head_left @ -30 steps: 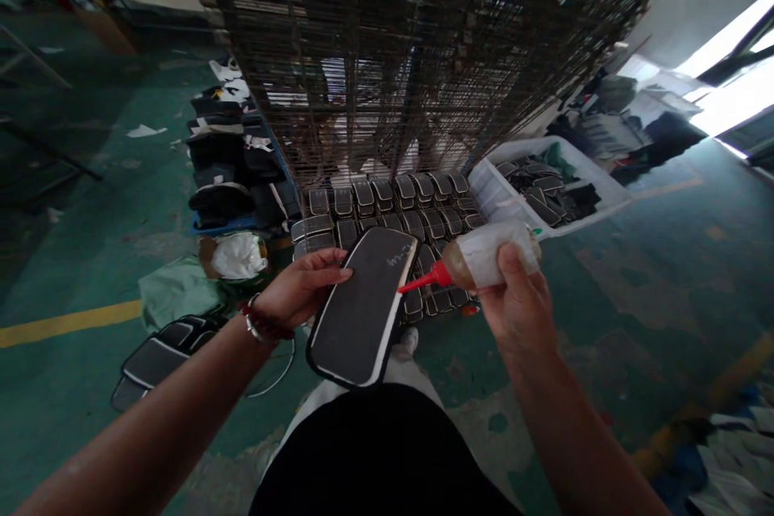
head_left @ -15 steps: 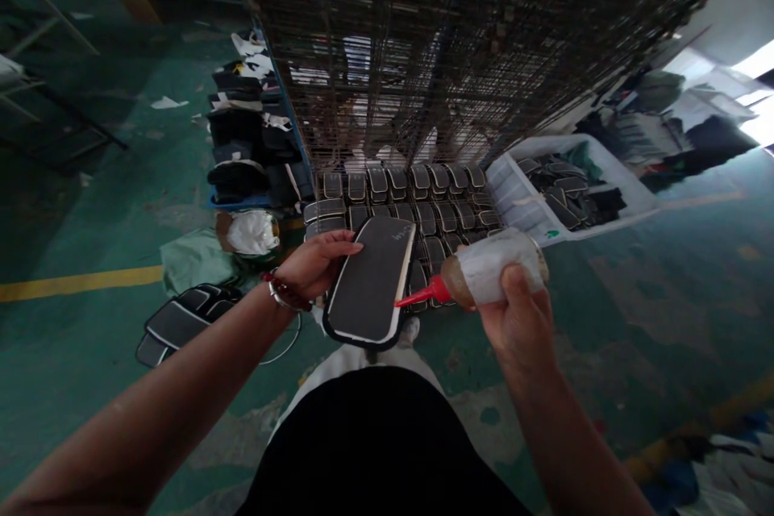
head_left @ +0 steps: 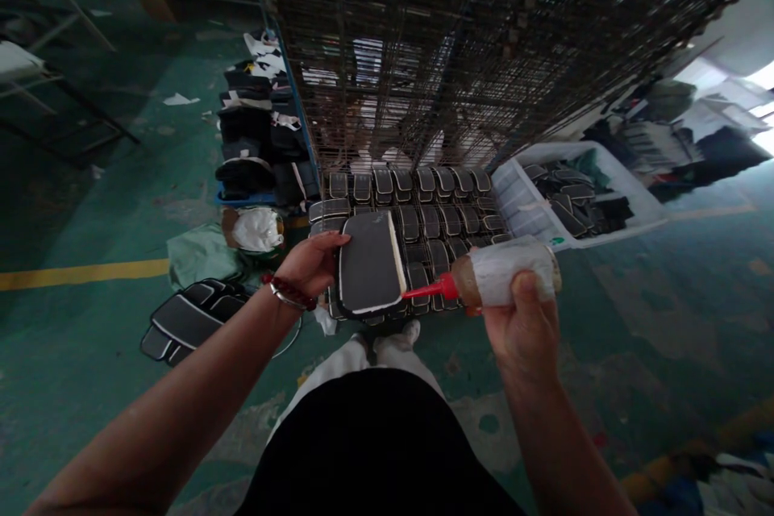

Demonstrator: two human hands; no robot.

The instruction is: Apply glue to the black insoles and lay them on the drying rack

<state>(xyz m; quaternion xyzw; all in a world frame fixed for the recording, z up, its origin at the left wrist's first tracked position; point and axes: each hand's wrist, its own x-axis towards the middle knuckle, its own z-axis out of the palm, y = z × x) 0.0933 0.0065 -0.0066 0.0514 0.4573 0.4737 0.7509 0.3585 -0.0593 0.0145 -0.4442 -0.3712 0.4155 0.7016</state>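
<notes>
My left hand (head_left: pixel 314 264) pinches the left edge of a dark grey padded panel (head_left: pixel 370 262), thumb on top and fingers underneath. The panel has a black rim, with a pale strip along its right and near edges. My right hand (head_left: pixel 525 318) is wrapped round a squeeze bottle (head_left: pixel 505 270) of amber liquid with a white wrapping. Its red nozzle (head_left: pixel 426 289) points left, the tip at the panel's near right corner. Below the panel, rows of similar smaller panels (head_left: pixel 447 218) lie on a wire rack.
A tall stack of wire racks (head_left: pixel 411 56) rises ahead. To the right stands a white crate (head_left: pixel 526 205) holding dark pieces. Dark bundles (head_left: pixel 245 129) are piled at left, near an open bag (head_left: pixel 257 230) and panels on the floor (head_left: pixel 187 322).
The panel has turned in my left hand and now sits squarer to me. The nozzle tip has slid along the pale edge to the near right corner. My view has shifted slightly.
</notes>
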